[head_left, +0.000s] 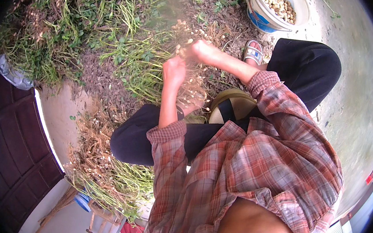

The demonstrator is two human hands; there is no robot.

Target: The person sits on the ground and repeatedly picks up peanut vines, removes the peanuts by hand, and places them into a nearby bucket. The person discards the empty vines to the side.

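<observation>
My left hand (174, 71) is closed around a bunch of peanut plants (149, 69), whose green stems spread out to the left. Pale pods and brown roots stick out on the bunch's right side. Close by on the right, my right hand (203, 51) is curled against peanut pods (180, 47) at the root end. Its fingertips are turned away and blurred, so what they hold is hidden. More roots with pods (192, 86) hang below both hands, over a foot.
A white bucket (301, 3) partly filled with picked peanuts (278, 5) stands at the upper right. Uprooted plants (66, 33) are heaped at the upper left, and another pile (104, 163) lies beside my left knee. A round stool or cushion (232, 105) sits between my legs. A dark panelled door (15, 141) stands left.
</observation>
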